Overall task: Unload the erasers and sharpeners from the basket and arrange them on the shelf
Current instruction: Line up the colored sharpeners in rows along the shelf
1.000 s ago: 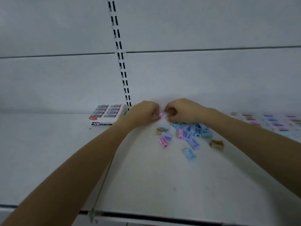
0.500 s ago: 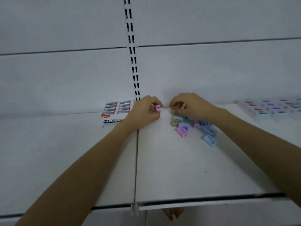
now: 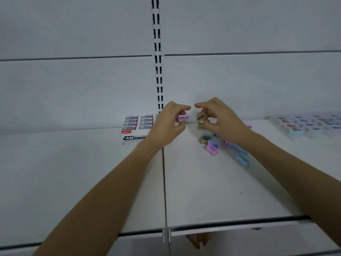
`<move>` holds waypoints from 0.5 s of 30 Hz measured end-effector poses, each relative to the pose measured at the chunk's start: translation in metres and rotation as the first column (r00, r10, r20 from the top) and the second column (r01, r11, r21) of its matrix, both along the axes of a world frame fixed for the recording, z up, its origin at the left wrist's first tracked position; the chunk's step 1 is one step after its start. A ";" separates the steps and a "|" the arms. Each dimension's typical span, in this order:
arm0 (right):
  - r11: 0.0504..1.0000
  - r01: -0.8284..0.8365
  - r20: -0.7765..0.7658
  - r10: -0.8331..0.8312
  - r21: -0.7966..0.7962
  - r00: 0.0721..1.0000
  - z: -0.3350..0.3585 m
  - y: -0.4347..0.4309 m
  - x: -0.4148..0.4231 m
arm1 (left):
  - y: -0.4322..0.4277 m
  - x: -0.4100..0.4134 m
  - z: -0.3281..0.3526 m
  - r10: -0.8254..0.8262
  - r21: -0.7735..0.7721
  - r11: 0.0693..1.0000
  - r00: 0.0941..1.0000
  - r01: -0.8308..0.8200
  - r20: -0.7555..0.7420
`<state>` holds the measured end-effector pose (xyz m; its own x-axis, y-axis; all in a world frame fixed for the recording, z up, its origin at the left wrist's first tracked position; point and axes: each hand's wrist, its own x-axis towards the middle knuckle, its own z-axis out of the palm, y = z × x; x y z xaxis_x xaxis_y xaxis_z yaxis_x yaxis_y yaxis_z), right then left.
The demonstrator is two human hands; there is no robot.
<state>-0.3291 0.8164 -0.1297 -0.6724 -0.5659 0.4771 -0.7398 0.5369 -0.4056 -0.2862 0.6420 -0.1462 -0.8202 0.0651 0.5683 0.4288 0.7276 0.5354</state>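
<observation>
Above the shelf (image 3: 203,191), 2 hands pinch sharpeners: left hand (image 3: 166,124) pink sharpener (image 3: 183,118), right hand (image 3: 223,121) tan sharpener (image 3: 201,116).

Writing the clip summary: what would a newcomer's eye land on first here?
At centre frame, near the back of the white shelf, the left hand pinches a pink sharpener and the right hand pinches a tan sharpener close beside it. Just below the right hand lies a loose pile of pastel sharpeners. A 4B eraser box sits left of the left hand.
</observation>
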 end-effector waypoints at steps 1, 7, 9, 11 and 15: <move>1.000 0.009 -0.012 -0.009 -0.017 1.000 0.000 0.003 0.003 | 0.001 0.000 0.001 0.004 -0.001 1.000 1.000 -0.004 -0.008; 0.984 0.123 -0.088 -0.135 -0.129 0.987 -0.006 0.048 0.023 | 0.017 -0.001 0.007 -0.006 -0.064 0.998 0.996 0.001 -0.084; 0.983 0.130 -0.116 -0.145 -0.133 0.983 -0.008 0.070 0.028 | 0.029 -0.003 0.011 -0.050 -0.088 0.995 0.993 0.040 -0.109; 0.978 0.146 -0.107 -0.163 -0.148 0.981 -0.011 0.094 0.032 | 0.046 -0.006 0.016 -0.103 -0.119 0.989 0.989 0.090 -0.107; 0.946 0.261 -0.044 -0.274 -0.191 0.961 -0.018 0.143 0.040 | 0.097 -0.011 0.024 -0.180 -0.141 0.975 0.981 0.169 -0.067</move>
<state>-0.2894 0.9591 -0.1481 -0.7486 -0.2693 0.6058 -0.6088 0.6411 -0.4673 -0.2976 0.7387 -0.1219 -0.7423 0.2833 0.6072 0.5926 0.7005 0.3976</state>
